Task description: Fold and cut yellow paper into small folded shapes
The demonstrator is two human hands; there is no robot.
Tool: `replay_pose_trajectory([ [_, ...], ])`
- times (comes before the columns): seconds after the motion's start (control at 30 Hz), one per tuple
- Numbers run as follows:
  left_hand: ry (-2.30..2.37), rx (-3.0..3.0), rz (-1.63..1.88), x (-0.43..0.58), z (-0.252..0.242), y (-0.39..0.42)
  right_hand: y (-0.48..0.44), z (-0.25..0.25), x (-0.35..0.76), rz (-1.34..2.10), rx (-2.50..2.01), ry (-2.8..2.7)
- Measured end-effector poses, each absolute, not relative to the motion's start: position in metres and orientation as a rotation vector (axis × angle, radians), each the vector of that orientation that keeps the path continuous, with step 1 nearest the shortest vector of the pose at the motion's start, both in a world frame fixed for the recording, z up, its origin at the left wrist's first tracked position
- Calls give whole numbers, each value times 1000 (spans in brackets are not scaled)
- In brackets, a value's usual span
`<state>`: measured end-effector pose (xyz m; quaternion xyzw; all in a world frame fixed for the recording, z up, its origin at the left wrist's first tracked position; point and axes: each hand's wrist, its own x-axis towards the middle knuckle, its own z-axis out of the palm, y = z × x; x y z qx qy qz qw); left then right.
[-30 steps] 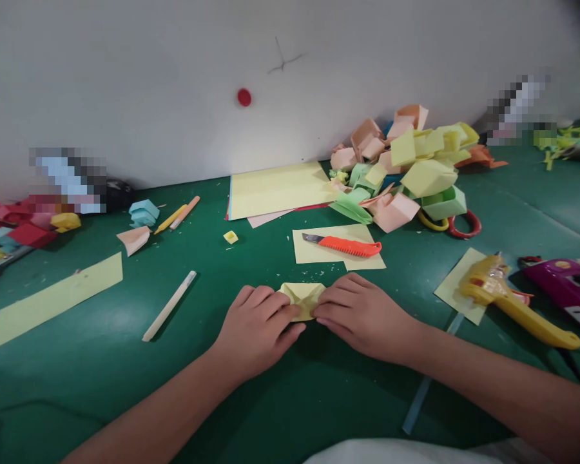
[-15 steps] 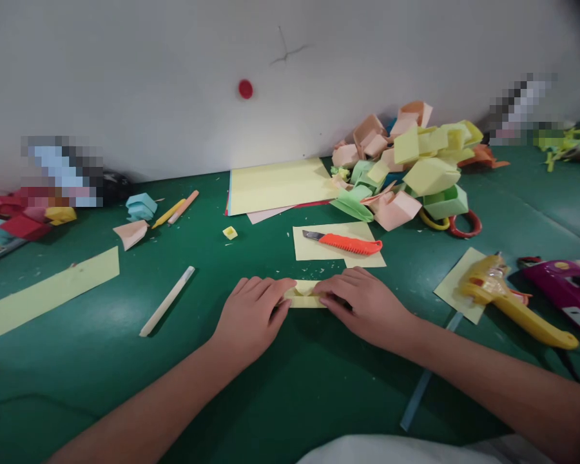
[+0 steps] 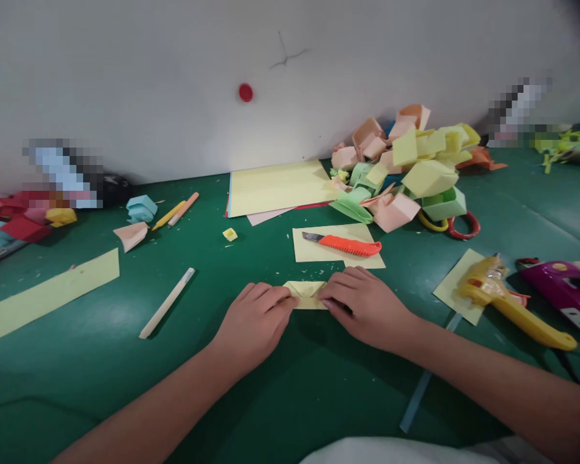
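A small folded piece of yellow paper [image 3: 309,301] is held between my two hands, low over the green table [image 3: 290,386]. My left hand [image 3: 258,319] pinches its left end between thumb and fingers. At the right end, my right hand [image 3: 362,306] grips it the same way, fingers curled. A triangular flap shows along the paper's far side; both ends are covered by my fingers. Just beyond my right hand, an orange utility knife [image 3: 350,245] with its blade out lies on a pale yellow paper piece [image 3: 307,251].
A glue stick [image 3: 430,386] leads from a yellow glue gun [image 3: 517,296] on the right, beside a purple tool [image 3: 560,290]. Folded paper boxes [image 3: 430,177] are heaped by the wall. Yellow sheets [image 3: 280,187], a white stick [image 3: 167,303] and a paper strip [image 3: 53,290] lie around.
My left fingers have shifted slightly on the paper's left end, and the far flap now looks flatter and more sharply folded. My right hand keeps nearly the same place.
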<state>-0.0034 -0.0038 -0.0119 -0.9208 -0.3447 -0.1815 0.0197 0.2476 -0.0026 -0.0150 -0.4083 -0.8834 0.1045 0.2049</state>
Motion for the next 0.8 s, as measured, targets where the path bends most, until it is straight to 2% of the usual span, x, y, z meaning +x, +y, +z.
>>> replay_pose_trajectory([
  [0.23, -1129, -2833, -485, -1, -15, -4, -7, -15, 249, 65, -914, -2530],
  [0.6, -1185, -2858, -272, 3, 2, -33, -9, -8, 251, 208, -915, -2638],
  [0.8, -1290, -2877, -179, -1, 11, -37, -9, -3, 257, 160, -908, -2699],
])
